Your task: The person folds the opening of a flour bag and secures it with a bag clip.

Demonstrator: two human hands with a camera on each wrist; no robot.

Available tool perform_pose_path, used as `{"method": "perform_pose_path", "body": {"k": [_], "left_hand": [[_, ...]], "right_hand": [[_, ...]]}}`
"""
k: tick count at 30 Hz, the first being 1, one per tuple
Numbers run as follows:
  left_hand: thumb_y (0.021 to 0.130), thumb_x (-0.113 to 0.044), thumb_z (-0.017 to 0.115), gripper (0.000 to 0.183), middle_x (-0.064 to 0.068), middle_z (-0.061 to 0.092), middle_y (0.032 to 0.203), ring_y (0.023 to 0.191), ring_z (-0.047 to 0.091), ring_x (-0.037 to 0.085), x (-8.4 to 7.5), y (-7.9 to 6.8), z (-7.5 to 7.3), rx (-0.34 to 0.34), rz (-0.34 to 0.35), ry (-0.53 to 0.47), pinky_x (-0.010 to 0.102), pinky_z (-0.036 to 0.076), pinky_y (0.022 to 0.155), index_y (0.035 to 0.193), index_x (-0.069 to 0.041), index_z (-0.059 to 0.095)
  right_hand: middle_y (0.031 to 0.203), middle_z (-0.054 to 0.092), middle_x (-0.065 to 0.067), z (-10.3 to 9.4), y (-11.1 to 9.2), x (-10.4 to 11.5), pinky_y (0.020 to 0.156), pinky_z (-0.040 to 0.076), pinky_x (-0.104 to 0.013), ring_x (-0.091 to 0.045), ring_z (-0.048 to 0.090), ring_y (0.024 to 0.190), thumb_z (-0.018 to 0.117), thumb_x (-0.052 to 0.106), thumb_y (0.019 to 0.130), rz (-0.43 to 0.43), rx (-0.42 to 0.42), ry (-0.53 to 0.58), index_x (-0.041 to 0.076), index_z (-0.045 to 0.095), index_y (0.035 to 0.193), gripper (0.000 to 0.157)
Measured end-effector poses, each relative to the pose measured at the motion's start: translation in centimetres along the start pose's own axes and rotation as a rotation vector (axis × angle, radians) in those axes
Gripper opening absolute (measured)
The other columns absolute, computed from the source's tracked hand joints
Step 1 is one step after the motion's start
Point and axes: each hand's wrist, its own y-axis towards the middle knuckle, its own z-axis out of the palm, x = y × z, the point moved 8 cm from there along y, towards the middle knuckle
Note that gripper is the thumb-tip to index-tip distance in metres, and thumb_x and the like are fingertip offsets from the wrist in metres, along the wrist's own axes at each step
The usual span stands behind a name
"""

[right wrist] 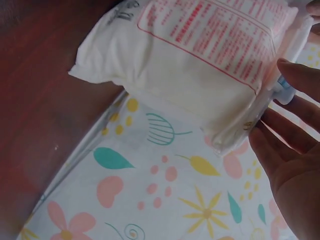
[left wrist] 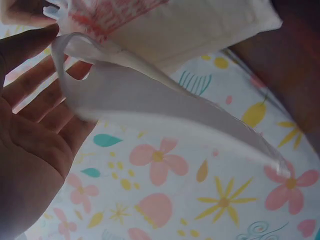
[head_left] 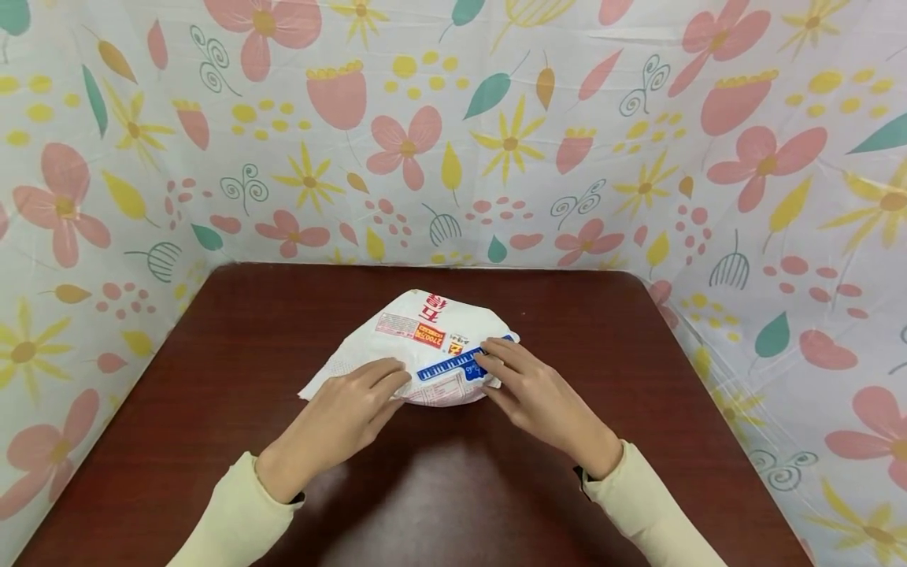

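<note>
A plump white plastic bag [head_left: 368, 350] with red lettering and a blue printed strip is between my two hands, close over the table. My left hand [head_left: 354, 405] holds its near left edge, fingers lying over the top. In the left wrist view, a loose white flap [left wrist: 135, 92] of the bag loops by the thumb of the left hand [left wrist: 35, 130]. My right hand [head_left: 534, 394] pinches the near right edge, fingertips on the blue strip. In the right wrist view, the bag's other face [right wrist: 200, 55] carries a red-printed panel, and the right hand [right wrist: 290, 135] grips along its edge.
A dark reddish-brown table [head_left: 191, 480] lies beneath the hands and bag. Cloth printed with flowers and leaves [head_left: 453, 118] hangs behind the table and along both sides. Light-coloured sleeves [head_left: 234, 512] cover both forearms.
</note>
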Motion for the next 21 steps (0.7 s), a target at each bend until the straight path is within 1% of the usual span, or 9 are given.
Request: {"method": "perform_pose_path", "body": {"k": [3,7,10,12,15,18,21], "left_hand": [[0.084,-0.011,0.079,0.037,0.010,0.065,0.122,0.115,0.063,0.023,0.0,-0.5,0.6,-0.029,-0.023,-0.018,0.038,0.057,0.083,0.118,-0.006,0.067],[0.083,-0.005,0.079,0.040,0.011,0.062,0.126,0.119,0.061,0.024,0.0,-1.1,1.3,-0.078,-0.083,-0.057,0.037,0.055,0.088,0.121,-0.005,0.065],[0.082,-0.001,0.078,0.042,0.013,0.061,0.128,0.119,0.060,0.024,-0.2,-1.3,1.9,-0.115,-0.126,-0.069,0.036,0.055,0.088,0.121,-0.004,0.062],[0.083,0.000,0.077,0.042,0.014,0.059,0.129,0.120,0.059,0.025,-0.3,-1.3,2.4,-0.131,-0.145,-0.066,0.036,0.055,0.087,0.121,-0.003,0.060],[0.084,0.000,0.074,0.043,0.016,0.056,0.133,0.125,0.056,0.026,-0.4,-1.5,3.1,-0.138,-0.168,-0.067,0.037,0.055,0.088,0.123,-0.002,0.058],[0.084,-0.001,0.075,0.049,0.015,0.052,0.140,0.131,0.051,0.027,-0.2,-2.2,3.7,-0.125,-0.181,-0.102,0.039,0.053,0.092,0.129,-0.004,0.056],[0.086,-0.005,0.074,0.056,0.015,0.046,0.147,0.136,0.046,0.028,0.0,-3.0,3.8,-0.107,-0.175,-0.126,0.042,0.049,0.098,0.138,-0.008,0.053]], "right_hand": [[0.139,0.056,-0.017,0.3,-0.4,-0.2,0.102,0.046,-0.047,-0.031,0.050,0.133,0.080,0.014,0.084,0.016,-0.015,0.008,0.003,0.064,0.130,0.049],[0.145,0.052,-0.015,0.7,-1.1,-0.4,0.102,0.045,-0.047,-0.030,0.045,0.138,0.078,0.013,0.085,0.053,-0.011,0.022,0.005,0.061,0.134,0.053],[0.149,0.048,-0.014,1.1,-1.4,-0.5,0.104,0.044,-0.047,-0.029,0.041,0.141,0.077,0.014,0.087,0.074,-0.006,0.036,0.005,0.057,0.139,0.056],[0.151,0.046,-0.014,1.2,-1.6,-0.6,0.107,0.041,-0.046,-0.028,0.039,0.143,0.076,0.016,0.088,0.089,-0.008,0.046,0.006,0.055,0.141,0.057],[0.152,0.045,-0.012,1.3,-1.9,-0.8,0.112,0.036,-0.045,-0.027,0.037,0.144,0.075,0.017,0.089,0.123,-0.015,0.062,0.008,0.054,0.142,0.058],[0.154,0.043,-0.010,1.4,-2.4,-1.0,0.115,0.031,-0.041,-0.027,0.035,0.145,0.074,0.017,0.090,0.168,-0.028,0.084,0.012,0.055,0.143,0.056],[0.154,0.042,-0.010,1.0,-3.4,-0.9,0.117,0.028,-0.034,-0.028,0.033,0.145,0.072,0.016,0.091,0.195,-0.074,0.089,0.015,0.054,0.144,0.055]]}}
